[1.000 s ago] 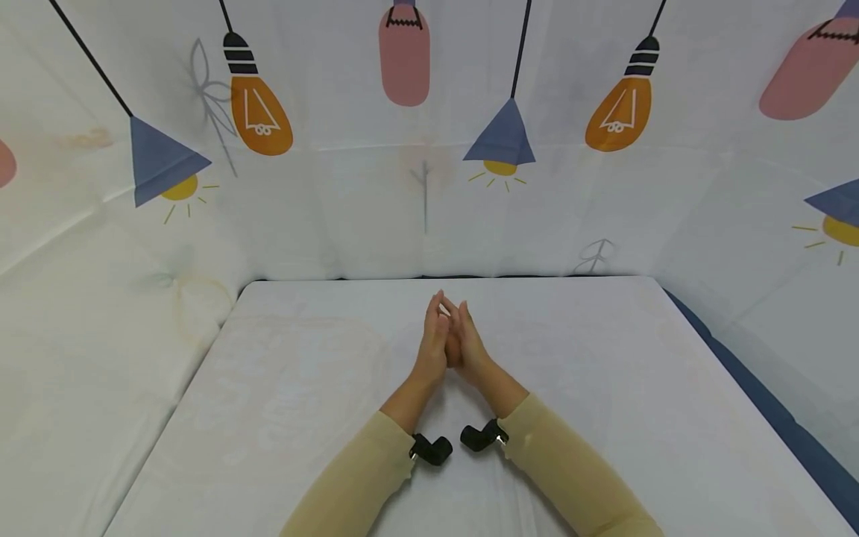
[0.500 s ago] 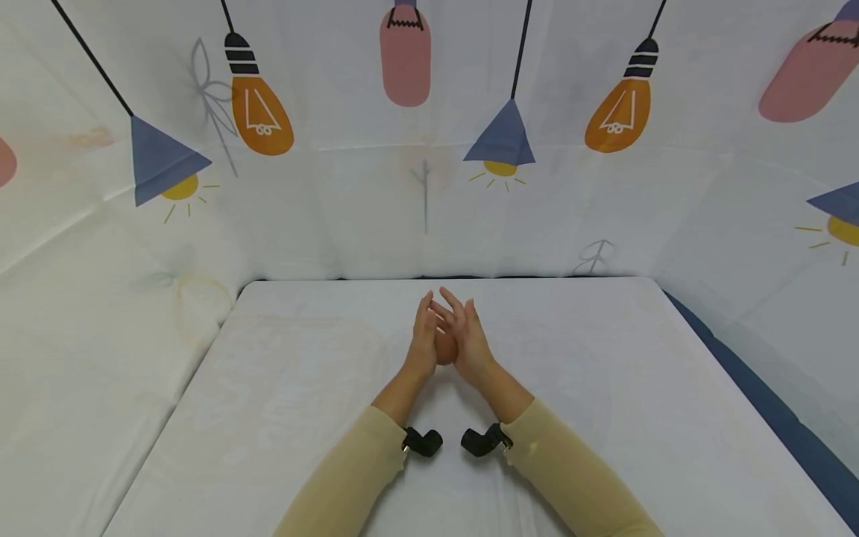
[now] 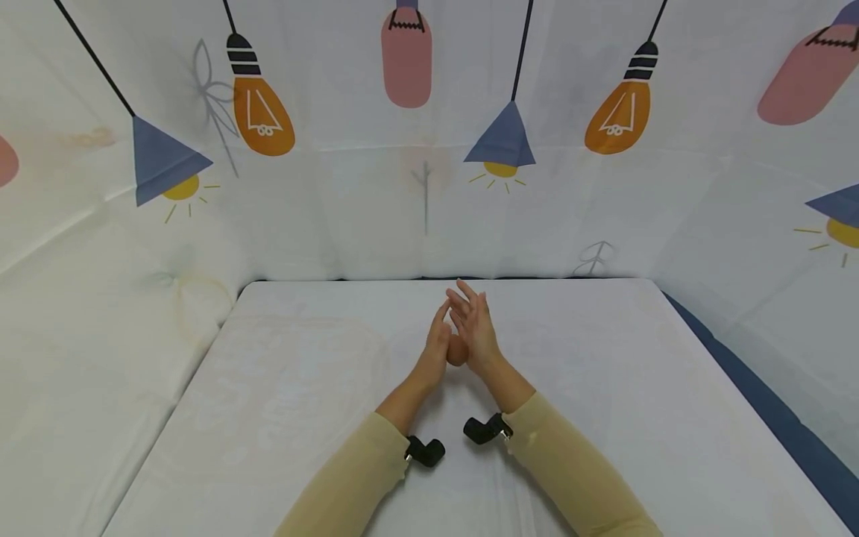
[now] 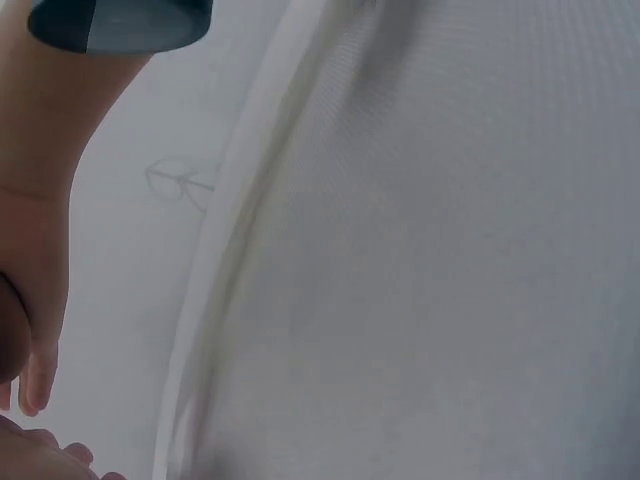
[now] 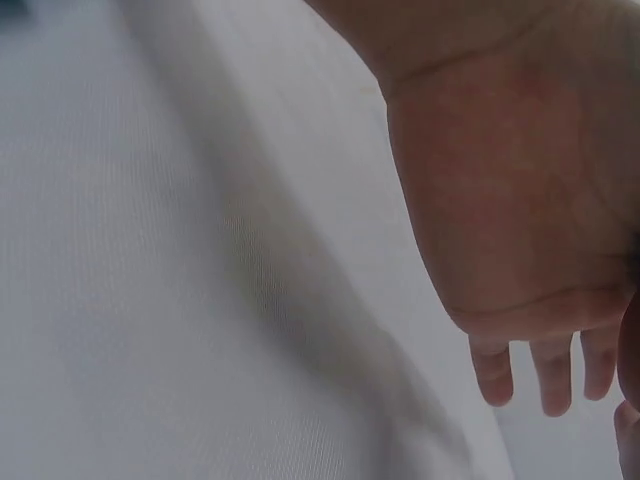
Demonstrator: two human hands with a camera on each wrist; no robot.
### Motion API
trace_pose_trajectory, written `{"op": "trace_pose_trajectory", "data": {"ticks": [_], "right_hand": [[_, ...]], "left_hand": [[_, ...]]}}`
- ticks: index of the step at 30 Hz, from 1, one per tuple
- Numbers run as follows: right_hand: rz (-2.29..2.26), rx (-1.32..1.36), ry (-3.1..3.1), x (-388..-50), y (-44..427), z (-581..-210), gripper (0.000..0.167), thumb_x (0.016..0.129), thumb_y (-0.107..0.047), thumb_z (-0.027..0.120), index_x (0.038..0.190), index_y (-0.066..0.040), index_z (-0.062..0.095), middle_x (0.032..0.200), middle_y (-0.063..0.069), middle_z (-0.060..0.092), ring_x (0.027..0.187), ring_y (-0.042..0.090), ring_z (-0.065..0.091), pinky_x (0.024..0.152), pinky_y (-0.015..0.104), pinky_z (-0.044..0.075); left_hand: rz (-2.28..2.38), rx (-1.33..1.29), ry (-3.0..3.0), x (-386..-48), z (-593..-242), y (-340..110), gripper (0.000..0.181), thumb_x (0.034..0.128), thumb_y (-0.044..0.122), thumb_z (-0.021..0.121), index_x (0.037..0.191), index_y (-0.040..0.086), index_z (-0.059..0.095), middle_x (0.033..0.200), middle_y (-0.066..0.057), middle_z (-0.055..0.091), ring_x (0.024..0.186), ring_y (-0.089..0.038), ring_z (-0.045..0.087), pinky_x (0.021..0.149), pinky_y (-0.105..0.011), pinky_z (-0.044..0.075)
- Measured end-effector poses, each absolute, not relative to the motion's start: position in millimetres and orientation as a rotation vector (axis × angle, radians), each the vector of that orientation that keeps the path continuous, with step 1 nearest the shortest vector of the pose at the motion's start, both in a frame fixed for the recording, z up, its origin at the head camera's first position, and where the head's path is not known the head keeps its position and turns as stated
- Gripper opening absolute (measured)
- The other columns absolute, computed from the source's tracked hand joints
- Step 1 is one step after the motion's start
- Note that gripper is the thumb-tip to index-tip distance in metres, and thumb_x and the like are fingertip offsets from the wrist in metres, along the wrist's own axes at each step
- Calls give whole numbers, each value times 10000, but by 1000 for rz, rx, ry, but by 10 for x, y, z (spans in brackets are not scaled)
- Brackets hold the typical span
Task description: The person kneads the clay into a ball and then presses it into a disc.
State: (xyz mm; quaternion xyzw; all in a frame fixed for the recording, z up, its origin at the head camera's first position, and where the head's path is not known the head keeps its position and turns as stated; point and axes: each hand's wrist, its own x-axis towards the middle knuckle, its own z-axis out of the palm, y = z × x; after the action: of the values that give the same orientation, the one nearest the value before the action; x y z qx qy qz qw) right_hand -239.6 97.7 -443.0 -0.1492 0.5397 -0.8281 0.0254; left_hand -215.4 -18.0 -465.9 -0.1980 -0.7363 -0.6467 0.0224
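A small, smooth brown ball (image 3: pixel 457 350) sits between my two palms above the white table; its material cannot be made out. On its left, my left hand (image 3: pixel 435 349) stands edge-on, fingers straight and pointing forward, palm against the ball. My right hand (image 3: pixel 480 334) presses from the other side, its fingers extended and spread a little, slightly farther forward than the left. In the left wrist view, part of the ball (image 4: pixel 12 335) shows at the left edge beside a palm. A bare palm and several straight fingers fill the right side of the right wrist view.
The white-covered table (image 3: pixel 282 418) spreads around both arms. Behind it hangs a white cloth (image 3: pixel 362 209) printed with lamps and bulbs. Each wrist carries a black camera mount, one on the left (image 3: pixel 426 452) and one on the right (image 3: pixel 482 430).
The hands slide back and forth against each other with the ball between the palms. Both have shifted right since half a second ago, and the right hand sits farther forward.
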Motion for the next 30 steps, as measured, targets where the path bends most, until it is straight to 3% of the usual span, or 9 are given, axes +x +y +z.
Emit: {"op": "trace_pose_trajectory", "data": {"ticks": [5,11,17,21,23,26,28,30], "right_hand": [[-2575,-445,1703,-2449,1008,-4465,746,1070,-561,168,1573,-12,216,1574,238,312,1484,300,253,1215,392,148],[-2479,-434,1853,-2469,995,-4515,625,1101,-441,136,1562,-48,291,1575,204,341,1485,289,262,1209,454,148],[-2351,-388,1726,-2416,933,-4592,741,1047,-602,187,1605,-114,188,1651,170,156,1510,358,135,1199,537,113],[-2286,-334,1664,-2327,875,-4577,732,1022,-649,224,1609,-212,209,1656,80,174,1457,291,275,1118,449,317],[-2286,-333,1641,-2288,854,-4550,692,1032,-628,210,1603,-237,235,1638,69,236,1333,197,418,986,341,420],[-2310,-357,1577,-2240,835,-4495,675,1043,-611,179,1601,-237,236,1620,84,282,1121,88,525,804,234,468],[-2334,-368,1533,-2213,832,-4458,683,1043,-610,164,1604,-224,220,1616,111,284,1088,88,561,780,225,488],[-2357,-367,1503,-2198,836,-4425,699,1038,-620,160,1606,-217,202,1620,125,262,1186,147,560,850,262,495]], "left_hand": [[-2116,-591,-2339,-2109,-4670,-160,809,1015,668,65,1616,127,91,1671,-136,49,1515,-380,62,1162,-648,81],[-2256,-580,-2248,-2080,-4672,-142,736,1045,597,42,1620,142,98,1678,-105,38,1503,-417,108,1173,-623,86],[-2214,-497,-2141,-2075,-4631,-146,665,1068,543,104,1617,170,139,1677,-68,87,1522,-312,86,1179,-606,38],[-2124,-479,-2078,-2088,-4606,-146,766,1029,647,184,1611,151,146,1670,-66,117,1520,-298,100,1168,-625,58],[-2067,-473,-2070,-2104,-4600,-150,870,983,731,202,1609,130,142,1670,-76,105,1518,-309,110,1167,-629,80],[-1972,-443,-2098,-2138,-4609,-167,970,929,807,204,1607,116,147,1670,-95,83,1516,-317,114,1163,-635,113],[-1912,-413,-2133,-2163,-4612,-182,1006,903,837,193,1605,116,167,1668,-113,77,1518,-318,105,1162,-634,123],[-1865,-380,-2173,-2182,-4616,-198,1017,893,849,180,1601,120,187,1665,-132,80,1518,-329,94,1157,-643,127]]}}
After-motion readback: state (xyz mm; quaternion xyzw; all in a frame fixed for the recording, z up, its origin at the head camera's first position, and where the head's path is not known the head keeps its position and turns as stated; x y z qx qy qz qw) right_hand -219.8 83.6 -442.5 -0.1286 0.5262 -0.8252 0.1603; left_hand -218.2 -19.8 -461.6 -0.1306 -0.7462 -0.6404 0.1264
